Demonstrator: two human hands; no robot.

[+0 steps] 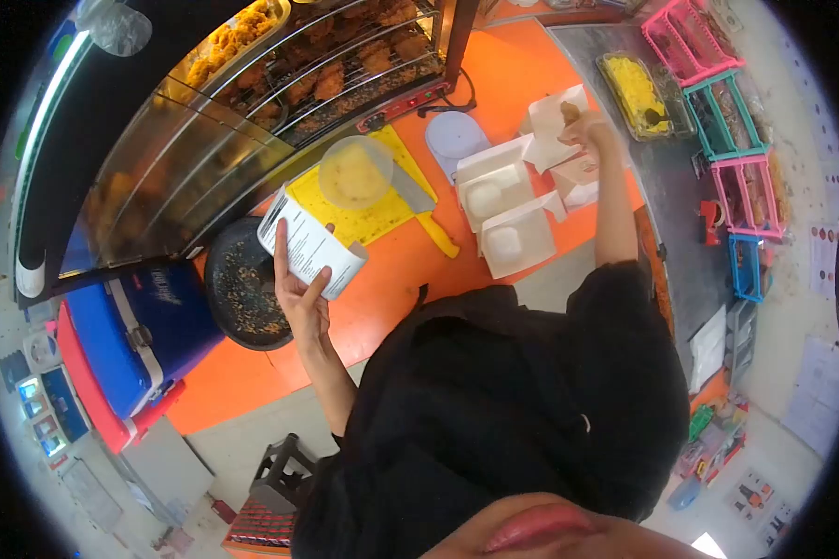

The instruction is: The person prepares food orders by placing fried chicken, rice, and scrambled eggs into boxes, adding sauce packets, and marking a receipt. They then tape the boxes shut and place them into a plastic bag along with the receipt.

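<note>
My left hand (304,296) is closed on a white printed paper slip (309,244), its end curling over. My right hand (589,135) is over the back cardboard food box (543,126), fingers bent; what they grip, if anything, I cannot make out. Nearer to me stand an open white food box (494,184) and another open box (517,244), each with a small round white thing inside. A knife (419,200) with a yellow handle lies on a yellow cutting board (382,210). On that board's far part is a round translucent tub (355,173).
A heated glass cabinet (373,56) with fried food stands at the back left. A black pan (245,289) of crumbs and a blue cooler box (149,326) are at left. At right are a container of yellow food (636,93) and coloured baskets (725,112).
</note>
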